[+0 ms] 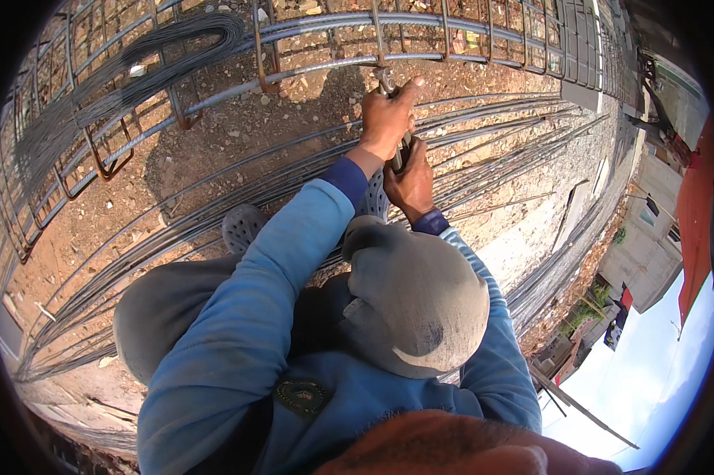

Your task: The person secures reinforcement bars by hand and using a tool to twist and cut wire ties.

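Observation:
My left hand (386, 120) is wrapped round the upper part of a pair of dark steel pincers (385, 79), one digit sticking out to the right. Lower down, my right hand (411, 184) closes round the handles. The pincers' head is at the near lower bar of a rebar cage (325, 66), by one of its upright stirrups (379, 36). Whether the jaws grip wire there is too small to tell. Over the cage's left part lies a bundle of thin tie wire (139, 67), bent in a loop.
Long loose rebars (468, 119) run across the ground between me and the cage, close to my grey clogs (243, 228). Stony dirt (206, 162) lies under the cage. At far right stand a grey building (646, 229) and a red cloth (696, 214).

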Motion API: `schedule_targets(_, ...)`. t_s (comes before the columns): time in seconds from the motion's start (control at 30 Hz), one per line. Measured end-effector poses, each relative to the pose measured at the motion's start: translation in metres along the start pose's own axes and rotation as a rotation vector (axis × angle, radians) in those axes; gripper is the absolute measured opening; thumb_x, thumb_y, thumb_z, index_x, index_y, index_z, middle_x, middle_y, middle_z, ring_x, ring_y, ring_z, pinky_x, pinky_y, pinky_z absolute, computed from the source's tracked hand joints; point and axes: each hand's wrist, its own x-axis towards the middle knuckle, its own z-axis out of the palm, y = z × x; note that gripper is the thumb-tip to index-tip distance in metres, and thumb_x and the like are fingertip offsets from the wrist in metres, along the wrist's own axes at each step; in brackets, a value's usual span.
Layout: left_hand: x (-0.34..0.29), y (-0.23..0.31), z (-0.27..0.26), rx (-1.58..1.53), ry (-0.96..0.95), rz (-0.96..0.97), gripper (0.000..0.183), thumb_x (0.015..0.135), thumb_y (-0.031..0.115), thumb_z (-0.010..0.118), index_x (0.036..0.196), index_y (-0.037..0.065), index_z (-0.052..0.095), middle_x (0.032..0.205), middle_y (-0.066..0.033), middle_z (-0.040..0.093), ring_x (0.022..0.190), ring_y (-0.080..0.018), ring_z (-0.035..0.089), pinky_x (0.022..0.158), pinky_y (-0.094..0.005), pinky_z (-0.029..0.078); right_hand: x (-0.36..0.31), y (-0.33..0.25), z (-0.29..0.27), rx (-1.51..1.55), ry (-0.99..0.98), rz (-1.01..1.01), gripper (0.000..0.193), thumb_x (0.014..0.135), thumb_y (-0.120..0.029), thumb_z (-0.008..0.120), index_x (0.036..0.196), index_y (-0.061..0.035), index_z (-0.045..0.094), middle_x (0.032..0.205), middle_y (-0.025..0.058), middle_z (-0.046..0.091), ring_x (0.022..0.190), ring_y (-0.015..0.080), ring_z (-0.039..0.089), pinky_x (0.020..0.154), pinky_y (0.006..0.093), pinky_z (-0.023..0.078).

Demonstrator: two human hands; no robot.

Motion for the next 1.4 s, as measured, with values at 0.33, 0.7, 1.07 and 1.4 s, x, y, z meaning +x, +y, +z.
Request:
schedule_targets(0.33,0.023,-0.009,-0.046,-0.217,-0.594,-0.074,0.050,0.086,0.034,0.060,0.124,0.002,0.052,0.112,-0.0166,0.063,0.107,-0.0270,0.060,0.091,-0.0364,0.049,0.017,0.027,0.021,0.650,-0.381,-0.018,0.035,0.079,-0.011,0.064,0.109,-0.0024,0.049,0.091,0.0116,0.058,0.085,0.0242,0.057,0.077,0.0366,0.046)
schedule_targets(0.7,0.009,-0.012,-0.044,-0.340,-0.641,-0.157,0.037,0.089,0.033,0.065,0.105,0.000,0.061,0.078,-0.0095,0.064,0.084,-0.0242,0.064,0.080,-0.0406,0.052,0.037,0.027,-0.052,1.218,-1.044,0.455,0.024,0.090,-0.021,0.062,0.105,-0.0048,0.054,0.086,0.0052,0.059,0.074,0.0148,0.057,0.064,0.0312,0.048)
schedule_targets(1.07,-0.018,0.007,-0.031,-0.297,-0.452,-0.202,0.033,0.095,0.041,0.054,0.082,0.011,0.055,0.057,0.0045,0.043,0.050,-0.0118,0.049,0.053,-0.0343,0.048,0.020,0.007,-0.025,1.395,-1.190,0.711,0.013,0.086,-0.013,0.065,0.086,-0.0048,0.055,0.061,0.0007,0.047,0.049,0.0129,0.047,0.047,0.0277,0.039)
schedule_targets(1.4,-0.032,0.000,0.022,0.355,0.084,0.593,0.034,0.098,0.035,0.046,0.093,0.003,0.055,0.061,-0.0089,0.057,0.057,-0.0205,0.060,0.053,-0.0334,0.047,0.009,0.023,-0.033,0.986,-0.503,0.284,0.018,0.094,-0.018,0.055,0.086,-0.0024,0.054,0.062,0.0023,0.052,0.052,0.0099,0.047,0.050,0.0264,0.040)
